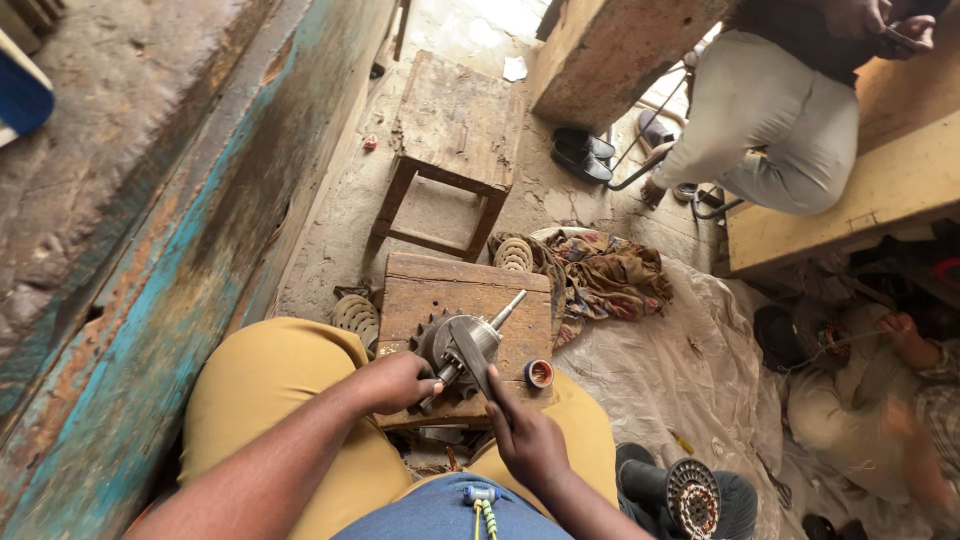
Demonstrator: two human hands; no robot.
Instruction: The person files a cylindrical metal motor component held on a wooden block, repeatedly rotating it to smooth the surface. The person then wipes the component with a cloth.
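Observation:
A metal motor rotor with a shaft and a toothed plate lies on a small wooden block between my knees. My left hand grips the near end of its shaft. My right hand holds a flat dark blade-like tool laid against the rotor body. A small roll of tape sits on the block's right edge.
A wooden stool stands beyond the block. A patterned cloth and plastic sheet cover the floor on the right. A stator winding lies at lower right. Two other people sit at right. A painted wall runs along the left.

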